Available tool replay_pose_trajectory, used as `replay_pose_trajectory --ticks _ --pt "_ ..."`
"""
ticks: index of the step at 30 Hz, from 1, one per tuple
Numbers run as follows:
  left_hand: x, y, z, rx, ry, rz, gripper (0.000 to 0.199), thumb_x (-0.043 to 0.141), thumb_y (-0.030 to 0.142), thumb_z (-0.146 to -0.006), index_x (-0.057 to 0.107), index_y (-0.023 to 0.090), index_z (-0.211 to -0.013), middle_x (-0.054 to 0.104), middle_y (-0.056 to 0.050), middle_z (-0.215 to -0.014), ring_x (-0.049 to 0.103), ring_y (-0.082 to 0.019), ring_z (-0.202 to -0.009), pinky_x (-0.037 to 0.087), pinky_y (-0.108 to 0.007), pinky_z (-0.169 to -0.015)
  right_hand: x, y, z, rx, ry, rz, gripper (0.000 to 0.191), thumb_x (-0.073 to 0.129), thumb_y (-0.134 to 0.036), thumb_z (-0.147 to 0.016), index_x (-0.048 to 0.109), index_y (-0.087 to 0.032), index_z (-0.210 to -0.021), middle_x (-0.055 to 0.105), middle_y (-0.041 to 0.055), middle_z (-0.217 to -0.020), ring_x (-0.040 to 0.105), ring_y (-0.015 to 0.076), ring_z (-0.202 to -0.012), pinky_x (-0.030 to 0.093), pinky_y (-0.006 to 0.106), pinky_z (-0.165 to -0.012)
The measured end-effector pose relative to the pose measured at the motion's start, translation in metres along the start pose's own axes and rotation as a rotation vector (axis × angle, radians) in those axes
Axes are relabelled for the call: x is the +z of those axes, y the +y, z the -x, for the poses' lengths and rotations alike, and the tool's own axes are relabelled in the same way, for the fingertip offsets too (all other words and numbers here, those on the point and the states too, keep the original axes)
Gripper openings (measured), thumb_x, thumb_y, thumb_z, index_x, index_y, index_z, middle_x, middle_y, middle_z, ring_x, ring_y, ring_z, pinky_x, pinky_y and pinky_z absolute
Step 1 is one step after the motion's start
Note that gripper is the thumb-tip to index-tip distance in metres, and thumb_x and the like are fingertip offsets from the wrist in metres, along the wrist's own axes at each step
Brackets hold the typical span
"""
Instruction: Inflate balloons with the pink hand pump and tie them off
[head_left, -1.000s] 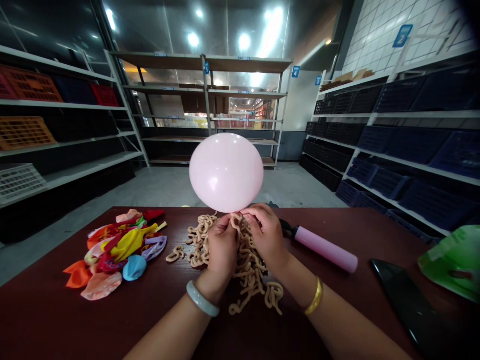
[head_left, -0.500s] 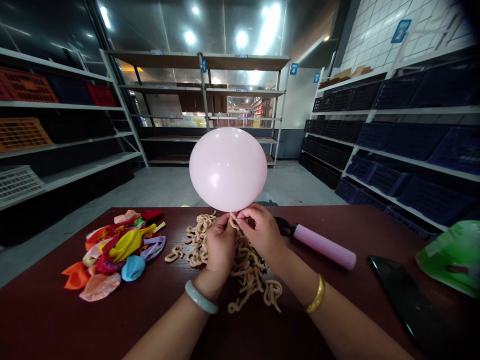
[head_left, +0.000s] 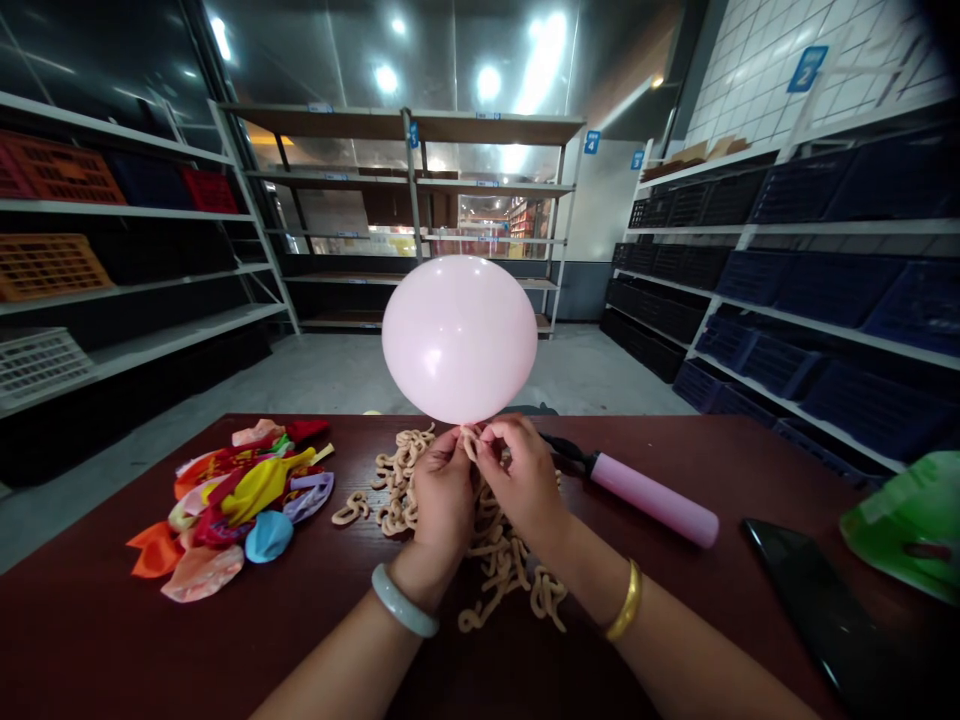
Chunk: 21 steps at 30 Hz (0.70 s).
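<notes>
An inflated pale pink balloon (head_left: 459,335) stands upright above the table, its neck pointing down. My left hand (head_left: 442,492) is closed in a pinch around the neck of the balloon. Beside it, the thumb and forefinger of my right hand (head_left: 529,482) grip a small beige rubber band (head_left: 470,442) at the neck. Fingers hide most of the neck, so I cannot tell how the band lies around it. Under both hands lies a loose pile of similar beige bands (head_left: 501,560), with a few apart to the left.
Limp colourful balloons (head_left: 247,490) lie on the left of the dark red table (head_left: 315,640). To the right are a pink hand pump (head_left: 656,500), a black phone (head_left: 806,590) and a green bag (head_left: 907,525). Shelves with crates (head_left: 795,370) stand around.
The right fingertips have shifted slightly at the balloon's neck, working the band. The whole view has moved a little; the left hand keeps its pinch.
</notes>
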<state>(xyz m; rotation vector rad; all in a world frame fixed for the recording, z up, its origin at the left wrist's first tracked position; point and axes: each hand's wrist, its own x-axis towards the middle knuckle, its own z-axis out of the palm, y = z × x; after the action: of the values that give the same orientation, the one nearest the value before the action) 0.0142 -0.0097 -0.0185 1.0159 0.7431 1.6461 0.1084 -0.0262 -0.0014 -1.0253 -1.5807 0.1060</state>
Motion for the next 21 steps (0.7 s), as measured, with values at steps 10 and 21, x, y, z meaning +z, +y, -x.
replay_pose_trajectory --ticks 10,21 --pt "-0.010 -0.002 -0.004 0.124 0.004 -0.265 0.022 0.063 0.034 -0.081 0.073 0.015 -0.091 0.071 -0.007 -0.088 0.063 -0.019 -0.081 0.048 -0.029 -0.078 -0.006 0.009 -0.011 0.022 -0.110 -0.089 0.007 0.060 -0.015 -0.080 0.061 -0.021 -0.077 0.066 0.0008 -0.082 0.060 0.0133 -0.069 0.047 0.025 -0.061" --pt "-0.001 -0.002 -0.001 -0.001 -0.036 -0.043 0.021 0.065 0.031 -0.080 0.072 0.016 -0.092 0.071 -0.006 -0.089 0.064 -0.017 -0.081 0.049 -0.028 -0.077 -0.009 0.004 0.000 -0.163 -0.035 0.297 0.011 0.052 -0.021 -0.090 0.058 -0.021 -0.081 0.064 0.0071 -0.089 0.060 0.0189 -0.081 0.047 0.030 -0.073"
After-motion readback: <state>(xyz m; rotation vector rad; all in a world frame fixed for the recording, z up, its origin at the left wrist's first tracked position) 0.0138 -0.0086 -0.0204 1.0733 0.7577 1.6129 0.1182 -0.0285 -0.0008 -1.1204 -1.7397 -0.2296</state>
